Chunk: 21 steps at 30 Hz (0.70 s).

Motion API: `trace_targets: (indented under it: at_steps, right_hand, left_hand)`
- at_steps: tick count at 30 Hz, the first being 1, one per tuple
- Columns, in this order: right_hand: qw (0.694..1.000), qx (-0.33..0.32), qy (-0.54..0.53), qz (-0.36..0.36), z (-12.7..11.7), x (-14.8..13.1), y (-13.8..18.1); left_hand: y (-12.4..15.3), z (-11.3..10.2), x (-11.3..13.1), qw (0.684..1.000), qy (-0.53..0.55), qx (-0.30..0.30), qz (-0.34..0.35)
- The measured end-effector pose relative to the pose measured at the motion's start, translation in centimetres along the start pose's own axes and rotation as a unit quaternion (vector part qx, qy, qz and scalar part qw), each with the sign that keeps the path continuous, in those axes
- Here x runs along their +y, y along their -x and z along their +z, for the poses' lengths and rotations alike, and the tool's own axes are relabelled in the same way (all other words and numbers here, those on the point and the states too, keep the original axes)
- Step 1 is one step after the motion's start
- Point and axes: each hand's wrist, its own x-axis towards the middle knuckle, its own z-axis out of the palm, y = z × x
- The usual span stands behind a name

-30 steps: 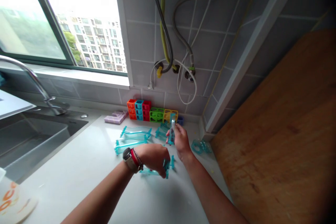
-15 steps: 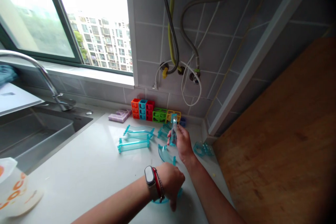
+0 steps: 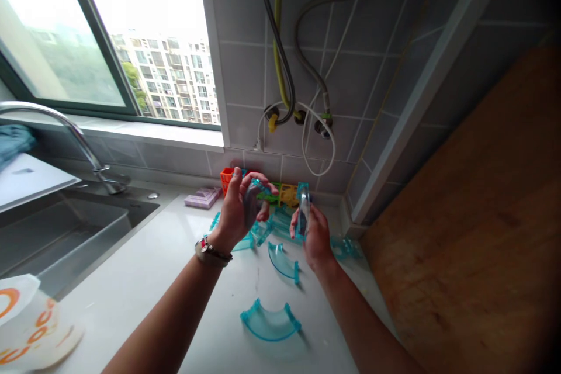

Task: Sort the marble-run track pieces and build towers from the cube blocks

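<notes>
My right hand [image 3: 316,236] is closed around a clear teal track piece [image 3: 302,210], held upright above the counter. My left hand [image 3: 239,207] is raised to its left, fingers curled around another see-through teal track piece [image 3: 258,186], mostly hidden by the fingers. Below the hands, a curved teal track piece [image 3: 284,263] lies on the white counter [image 3: 175,292]. Closer to me lies a wider curved teal piece [image 3: 270,324]. Several straight teal pieces [image 3: 243,242] lie behind my left hand, partly covered by it.
Coloured cube blocks, including a yellow one [image 3: 289,194], line the tiled wall. A lilac block [image 3: 202,197] sits to their left. The sink [image 3: 100,216] and faucet [image 3: 79,134] are at left, with a paper cup [image 3: 35,327] nearer. A wooden panel [image 3: 464,234] borders the right.
My left hand has lifted from the near curved piece and moved up and left, turning palm inward, uncovering that piece. My right hand still holds its track piece. The view has shifted slightly.
</notes>
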Motion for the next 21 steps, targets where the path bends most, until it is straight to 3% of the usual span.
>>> trace_targets:
  at_steps: [4,8,13,21]
  right_hand:
    - [0.997,-0.051,0.053,-0.01,0.8,-0.8,1.0]
    - [0.994,-0.085,0.071,-0.01,1.3,-0.8,1.5]
    - [0.993,-0.09,0.074,-0.014,1.4,-0.6,1.5]
    - [0.986,-0.098,0.128,-0.038,1.2,-0.7,1.5]
  left_hand:
    - [-0.9,-1.4,-1.2,0.991,-0.069,0.103,0.042]
    - [-0.7,-0.8,-1.7,0.98,-0.112,0.138,0.087]
    - [-0.2,0.5,-2.0,0.978,-0.125,0.132,0.105]
    - [0.0,1.2,-2.7,0.984,-0.141,0.106,0.036]
